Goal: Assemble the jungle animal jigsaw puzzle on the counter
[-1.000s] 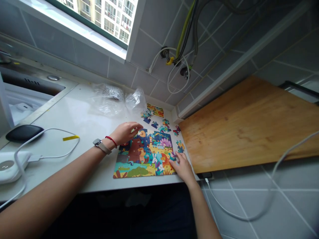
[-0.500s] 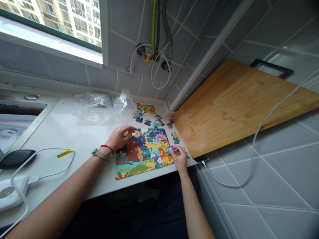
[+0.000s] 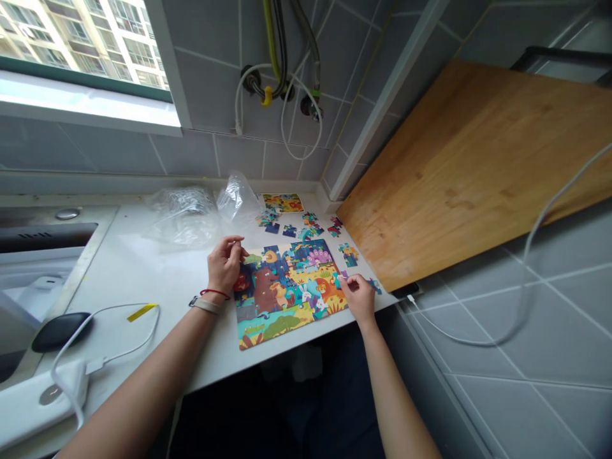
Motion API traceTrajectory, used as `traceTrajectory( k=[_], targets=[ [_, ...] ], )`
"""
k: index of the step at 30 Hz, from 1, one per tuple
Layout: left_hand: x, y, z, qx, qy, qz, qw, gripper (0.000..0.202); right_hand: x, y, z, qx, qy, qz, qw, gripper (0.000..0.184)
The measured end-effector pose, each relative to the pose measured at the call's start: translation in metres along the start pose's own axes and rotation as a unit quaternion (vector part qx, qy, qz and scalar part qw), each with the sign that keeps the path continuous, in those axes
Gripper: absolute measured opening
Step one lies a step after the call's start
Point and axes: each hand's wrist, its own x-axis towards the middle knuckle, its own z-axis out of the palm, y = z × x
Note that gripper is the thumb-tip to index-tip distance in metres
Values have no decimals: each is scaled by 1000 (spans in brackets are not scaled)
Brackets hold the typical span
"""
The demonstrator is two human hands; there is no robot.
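Note:
An animal jigsaw puzzle, largely joined, lies near the counter's front edge. My left hand is at its upper left side, thumb and fingers drawn together; anything between them is too small to make out. At the right border, my right hand pinches a small puzzle piece with purple on it. Loose puzzle pieces are scattered behind the puzzle, and a joined orange and blue cluster sits to its right. A small picture card lies at the back.
Crumpled clear plastic bags lie behind my left hand. On the left are a sink, a black rounded object and a white device with a cable. A wooden board leans along the right wall.
My left hand has drawn back a little from the puzzle's top left corner, leaving more of it showing. My right hand stays at the right border with its piece. The view has shifted slightly.

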Motion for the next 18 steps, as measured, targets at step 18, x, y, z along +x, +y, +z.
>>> traceTrajectory(
  k=[18],
  targets=[
    [8, -2, -4, -121, 68, -60, 989, 20, -2, -3, 5, -83, 9, -69, 994, 17]
  ],
)
